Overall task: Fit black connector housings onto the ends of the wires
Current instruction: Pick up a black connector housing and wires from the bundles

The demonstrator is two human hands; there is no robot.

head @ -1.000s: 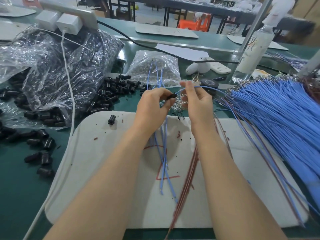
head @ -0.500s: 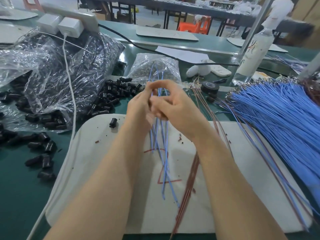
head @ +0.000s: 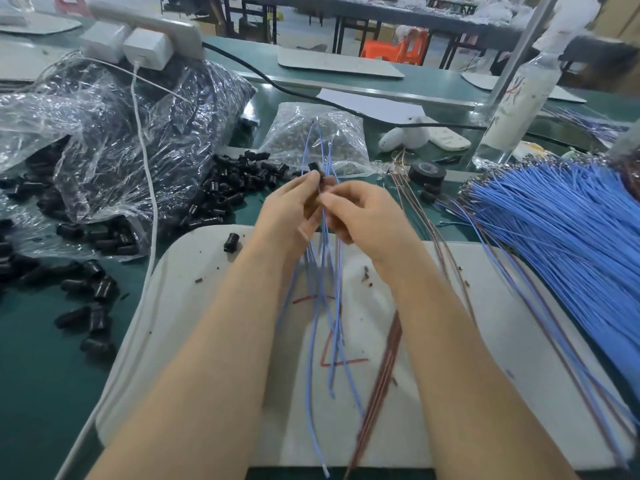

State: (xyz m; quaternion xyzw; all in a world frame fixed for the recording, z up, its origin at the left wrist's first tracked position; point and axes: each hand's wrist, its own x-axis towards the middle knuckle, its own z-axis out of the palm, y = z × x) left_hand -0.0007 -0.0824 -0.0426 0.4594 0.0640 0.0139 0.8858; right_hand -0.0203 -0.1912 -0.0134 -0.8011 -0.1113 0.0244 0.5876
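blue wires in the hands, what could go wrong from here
Several blue wires hang bunched between the left hand and right hand, so the wrong end could slip into the black housing pinched at the fingertips.
Their loose tails trail close to the brown wires on the white mat and may snag when lifted.

left hand: pinches black connector housing | right hand: pinches blue wires | both above white mat
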